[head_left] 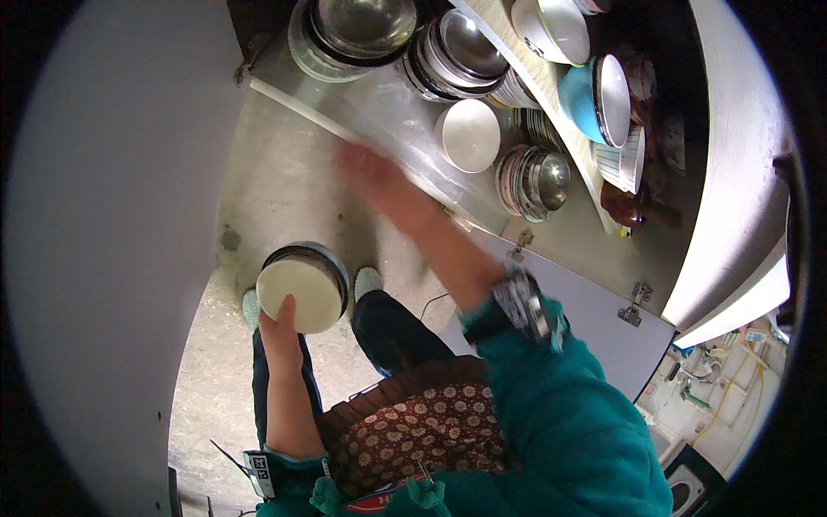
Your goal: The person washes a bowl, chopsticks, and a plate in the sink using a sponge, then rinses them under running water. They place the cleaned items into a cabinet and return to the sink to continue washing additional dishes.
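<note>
My left hand [281, 334] grips a small stack of bowls [306, 295] by its near rim, with the thumb pressed over the cream-white bowl on top. Dark rims show beneath that bowl; the fingers under the stack are hidden. Reaching forward, my right hand [369, 171] is smeared by motion in front of the cabinet shelf's edge, and its fingers cannot be made out. Beyond it on the shelf are a white bowl [469, 135] and stacked metal bowls [469, 47].
More metal basins [362, 26] are piled at the far left of the shelf, and a bowl stack [538, 183] stands at its right. The upper shelf [551, 103] carries a blue bowl [579, 99]. An open cabinet door [568, 323] lies right of my legs.
</note>
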A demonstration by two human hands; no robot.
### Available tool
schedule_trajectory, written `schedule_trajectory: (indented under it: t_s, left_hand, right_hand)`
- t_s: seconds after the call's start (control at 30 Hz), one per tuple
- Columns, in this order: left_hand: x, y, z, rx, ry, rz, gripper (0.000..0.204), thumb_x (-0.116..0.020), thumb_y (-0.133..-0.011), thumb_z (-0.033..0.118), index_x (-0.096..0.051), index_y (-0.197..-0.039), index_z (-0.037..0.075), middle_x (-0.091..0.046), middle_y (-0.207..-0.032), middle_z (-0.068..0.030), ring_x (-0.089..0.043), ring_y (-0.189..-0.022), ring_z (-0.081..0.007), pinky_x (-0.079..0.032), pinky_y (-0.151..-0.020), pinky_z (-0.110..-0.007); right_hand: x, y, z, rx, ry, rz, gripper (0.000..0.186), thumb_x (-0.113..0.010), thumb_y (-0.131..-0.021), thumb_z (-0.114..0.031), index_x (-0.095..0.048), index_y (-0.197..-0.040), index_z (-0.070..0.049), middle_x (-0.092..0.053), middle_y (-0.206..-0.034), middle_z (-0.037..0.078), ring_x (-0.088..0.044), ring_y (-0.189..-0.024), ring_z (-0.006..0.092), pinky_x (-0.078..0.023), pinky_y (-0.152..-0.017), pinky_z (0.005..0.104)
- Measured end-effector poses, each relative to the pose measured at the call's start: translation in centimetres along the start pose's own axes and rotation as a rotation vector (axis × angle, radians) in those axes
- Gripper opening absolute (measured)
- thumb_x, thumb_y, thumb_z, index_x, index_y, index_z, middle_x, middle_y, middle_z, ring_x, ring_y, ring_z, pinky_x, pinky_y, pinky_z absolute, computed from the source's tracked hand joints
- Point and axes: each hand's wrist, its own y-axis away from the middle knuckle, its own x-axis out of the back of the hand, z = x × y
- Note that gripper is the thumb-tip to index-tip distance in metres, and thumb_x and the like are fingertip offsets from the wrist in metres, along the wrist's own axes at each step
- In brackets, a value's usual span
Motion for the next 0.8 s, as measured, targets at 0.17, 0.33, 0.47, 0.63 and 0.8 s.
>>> schedule_trajectory:
  t_s: [0.17, 0.33, 0.47, 0.63, 0.8]
  left_hand:
    - [-0.8, 0.4, -0.1, -0.210, -0.476, -0.022, 0.038, -0.050, -0.084, 0.007, -0.045, -0.121, -0.003, -0.057, -0.109, -0.0183, -0.056, -0.100, -0.0258, -0.043, -0.087, -0.033]
    - [-1.4, 1.2, 0.1, -0.305, -0.601, -0.194, 0.048, -0.053, -0.083, 0.014, -0.041, -0.126, -0.002, -0.054, -0.114, -0.0203, -0.054, -0.105, -0.0282, -0.042, -0.089, -0.034]
    - [-1.2, 1.7, 0.9, -0.115, -0.108, -0.417, 0.062, -0.048, -0.088, 0.041, -0.033, -0.135, 0.004, -0.045, -0.125, -0.0143, -0.046, -0.113, -0.0238, -0.041, -0.091, -0.037]
    - [-1.6, 1.8, 1.3, -0.178, -0.125, -0.397, 0.057, -0.044, -0.090, 0.045, -0.040, -0.130, 0.005, -0.053, -0.116, -0.0113, -0.051, -0.106, -0.0207, -0.042, -0.090, -0.035]
    - [-1.4, 1.5, 1.2, -0.149, -0.164, -0.419, 0.042, -0.047, -0.093, 0.027, -0.043, -0.128, 0.005, -0.053, -0.116, -0.0096, -0.051, -0.105, -0.0192, -0.041, -0.090, -0.033]
  right_hand:
    - [-4.6, 11.0, 0.3, 0.030, 0.289, -0.051, 0.050, -0.056, -0.082, -0.026, -0.042, -0.125, -0.005, -0.054, -0.110, 0.019, -0.056, -0.097, 0.0339, -0.045, -0.084, 0.0394]
    - [-5.1, 12.4, 2.9, -0.262, 0.182, -0.027, 0.043, -0.053, -0.083, -0.016, -0.044, -0.123, -0.004, -0.057, -0.107, 0.021, -0.054, -0.103, 0.0343, -0.042, -0.090, 0.0359]
    - [-3.3, 13.7, 3.5, -0.376, -0.142, 0.108, 0.043, -0.056, -0.084, -0.018, -0.045, -0.121, 0.002, -0.060, -0.104, 0.015, -0.056, -0.099, 0.0224, -0.043, -0.088, 0.0327]
    - [4.1, 15.0, -1.1, -0.505, -0.632, 0.438, 0.048, -0.064, -0.080, -0.015, -0.044, -0.121, 0.002, -0.056, -0.112, 0.011, -0.057, -0.098, 0.0204, -0.045, -0.085, 0.0317]
    - [11.5, 13.3, -7.1, -0.058, -0.687, 0.736, 0.046, -0.061, -0.079, -0.009, -0.045, -0.119, 0.004, -0.055, -0.113, 0.014, -0.057, -0.100, 0.0219, -0.047, -0.086, 0.0328]
